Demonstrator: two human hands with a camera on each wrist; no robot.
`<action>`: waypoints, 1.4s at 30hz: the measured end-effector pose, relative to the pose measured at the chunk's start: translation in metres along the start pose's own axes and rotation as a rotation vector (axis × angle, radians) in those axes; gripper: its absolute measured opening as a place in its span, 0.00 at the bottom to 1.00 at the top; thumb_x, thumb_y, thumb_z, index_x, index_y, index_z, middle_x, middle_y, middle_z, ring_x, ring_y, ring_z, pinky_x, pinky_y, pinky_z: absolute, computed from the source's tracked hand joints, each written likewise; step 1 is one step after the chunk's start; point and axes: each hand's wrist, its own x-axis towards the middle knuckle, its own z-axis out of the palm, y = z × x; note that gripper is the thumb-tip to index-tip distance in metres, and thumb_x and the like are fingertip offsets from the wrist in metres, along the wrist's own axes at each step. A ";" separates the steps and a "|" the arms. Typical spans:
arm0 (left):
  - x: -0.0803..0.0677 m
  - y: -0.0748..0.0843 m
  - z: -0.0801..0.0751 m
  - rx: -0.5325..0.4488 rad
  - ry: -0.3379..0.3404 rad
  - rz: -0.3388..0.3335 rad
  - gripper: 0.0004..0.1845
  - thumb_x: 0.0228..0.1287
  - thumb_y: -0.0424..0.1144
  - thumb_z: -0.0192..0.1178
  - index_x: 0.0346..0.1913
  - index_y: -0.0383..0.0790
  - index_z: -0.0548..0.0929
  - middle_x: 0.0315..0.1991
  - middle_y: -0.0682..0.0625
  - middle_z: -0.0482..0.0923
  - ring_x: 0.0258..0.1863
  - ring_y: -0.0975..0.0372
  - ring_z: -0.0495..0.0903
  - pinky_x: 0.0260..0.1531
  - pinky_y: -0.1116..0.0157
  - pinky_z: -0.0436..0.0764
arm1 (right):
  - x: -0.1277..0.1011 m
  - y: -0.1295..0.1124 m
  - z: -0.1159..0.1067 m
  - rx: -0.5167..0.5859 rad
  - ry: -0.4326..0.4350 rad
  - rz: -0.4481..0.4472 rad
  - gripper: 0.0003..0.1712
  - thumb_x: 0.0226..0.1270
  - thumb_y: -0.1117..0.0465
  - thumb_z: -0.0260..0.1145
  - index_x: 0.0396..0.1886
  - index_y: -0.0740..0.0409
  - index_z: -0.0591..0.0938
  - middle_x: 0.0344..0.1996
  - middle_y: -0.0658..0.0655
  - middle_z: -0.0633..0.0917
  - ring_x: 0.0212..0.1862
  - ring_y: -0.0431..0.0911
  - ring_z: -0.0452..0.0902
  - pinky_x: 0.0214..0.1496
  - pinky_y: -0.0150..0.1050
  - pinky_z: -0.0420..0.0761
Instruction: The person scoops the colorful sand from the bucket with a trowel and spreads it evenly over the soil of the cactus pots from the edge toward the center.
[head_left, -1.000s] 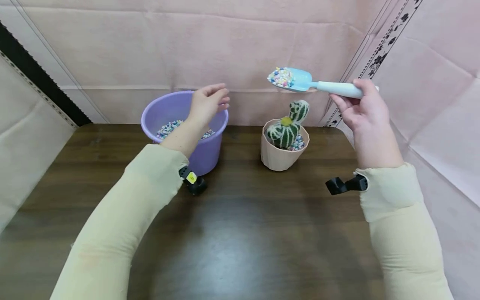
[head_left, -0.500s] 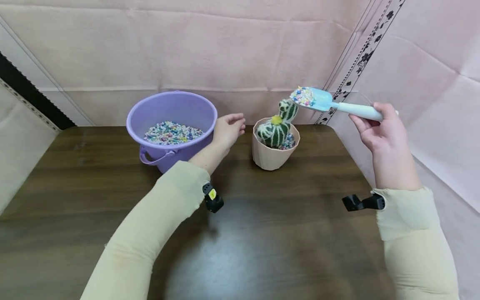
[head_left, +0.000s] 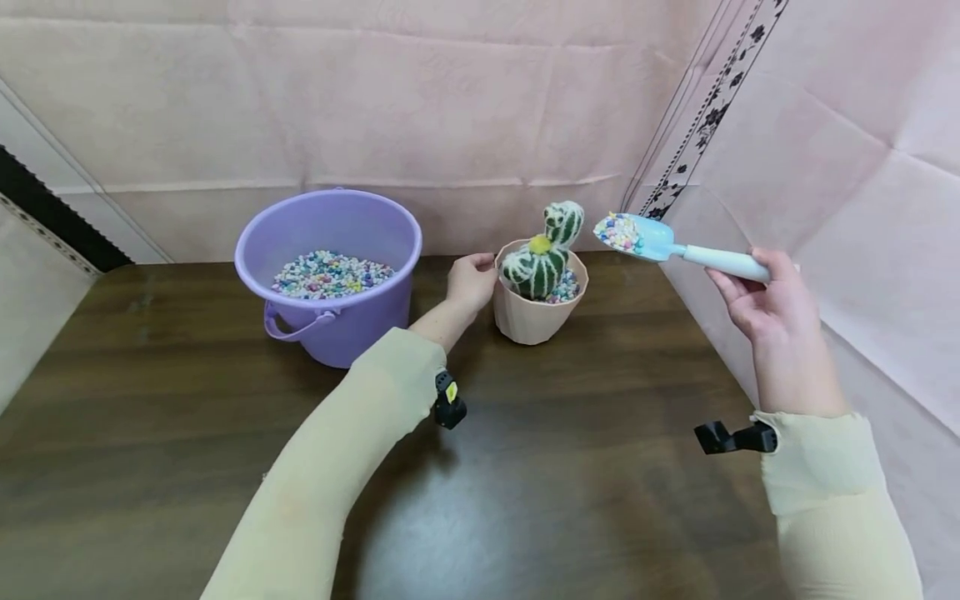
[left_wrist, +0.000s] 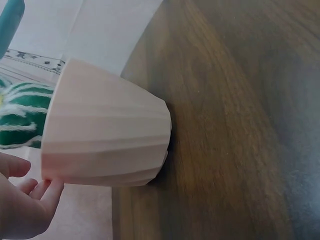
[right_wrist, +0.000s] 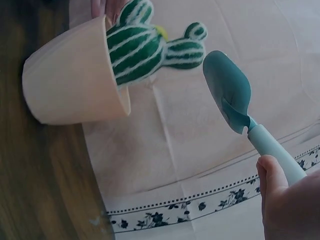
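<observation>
In the head view my left hand [head_left: 471, 283] is at the left side of a pale pink faceted flowerpot [head_left: 528, 323]. Its fingertips [left_wrist: 56, 186] touch the pot's wall near the rim, while the thumb stands apart from it in the left wrist view. A green-and-white cactus [head_left: 534, 273] with a yellow flower stands in the pot, small coloured pebbles [head_left: 566, 288] beside it. To the right, my right hand [head_left: 776, 321] grips the handle of a light blue trowel [head_left: 654, 239]. Coloured pebbles lie in its blade, which is held in the air right of the cactus.
A purple bucket [head_left: 337, 329] holding many small coloured pebbles [head_left: 330, 275] stands left of the flowerpot, its handle hanging in front. Both stand on a dark wooden table [head_left: 555, 467]. Pale pink cloth [head_left: 420, 100] hangs behind and along the sides.
My left hand has moved from over the bucket rightward and down to the pot's rim. The trowel has come lower, still loaded with pebbles. The head view has shifted slightly.
</observation>
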 end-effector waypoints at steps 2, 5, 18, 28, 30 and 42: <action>0.003 -0.004 0.002 0.007 0.021 -0.002 0.18 0.65 0.32 0.54 0.57 0.34 0.77 0.52 0.41 0.79 0.55 0.57 0.76 0.54 0.65 0.80 | 0.001 0.000 -0.006 -0.011 0.004 0.009 0.23 0.61 0.72 0.62 0.45 0.40 0.68 0.48 0.49 0.72 0.60 0.43 0.70 0.68 0.45 0.66; 0.008 -0.011 0.003 0.004 0.039 -0.004 0.18 0.63 0.31 0.56 0.56 0.33 0.78 0.52 0.41 0.80 0.54 0.56 0.77 0.52 0.65 0.81 | 0.002 0.000 -0.013 -0.020 0.010 0.017 0.16 0.62 0.71 0.62 0.41 0.50 0.68 0.48 0.50 0.71 0.61 0.43 0.69 0.68 0.45 0.66; 0.013 -0.012 0.000 -0.084 -0.083 -0.103 0.29 0.62 0.30 0.52 0.68 0.38 0.64 0.62 0.41 0.68 0.61 0.56 0.68 0.60 0.63 0.75 | 0.006 0.004 -0.027 -0.045 0.015 0.058 0.11 0.63 0.70 0.61 0.40 0.56 0.69 0.47 0.53 0.72 0.61 0.45 0.69 0.65 0.47 0.70; 0.019 -0.016 -0.003 -0.118 -0.049 -0.068 0.19 0.69 0.33 0.49 0.61 0.34 0.72 0.59 0.40 0.73 0.59 0.54 0.72 0.60 0.62 0.75 | 0.006 0.028 -0.042 -0.124 -0.010 0.091 0.03 0.65 0.71 0.58 0.34 0.62 0.72 0.35 0.61 0.76 0.41 0.57 0.82 0.46 0.54 0.83; 0.019 -0.016 -0.003 -0.111 -0.048 -0.055 0.18 0.69 0.32 0.48 0.60 0.32 0.73 0.57 0.38 0.74 0.58 0.53 0.73 0.59 0.62 0.76 | 0.007 0.032 -0.042 -0.143 -0.025 0.095 0.02 0.66 0.71 0.56 0.33 0.63 0.73 0.34 0.62 0.77 0.39 0.57 0.82 0.43 0.54 0.84; 0.017 -0.011 -0.004 -0.009 -0.111 -0.047 0.24 0.69 0.30 0.42 0.68 0.35 0.63 0.64 0.39 0.67 0.64 0.54 0.67 0.63 0.63 0.72 | 0.007 0.054 -0.041 -0.208 -0.064 0.091 0.02 0.66 0.72 0.55 0.33 0.64 0.73 0.30 0.63 0.79 0.35 0.56 0.83 0.37 0.53 0.86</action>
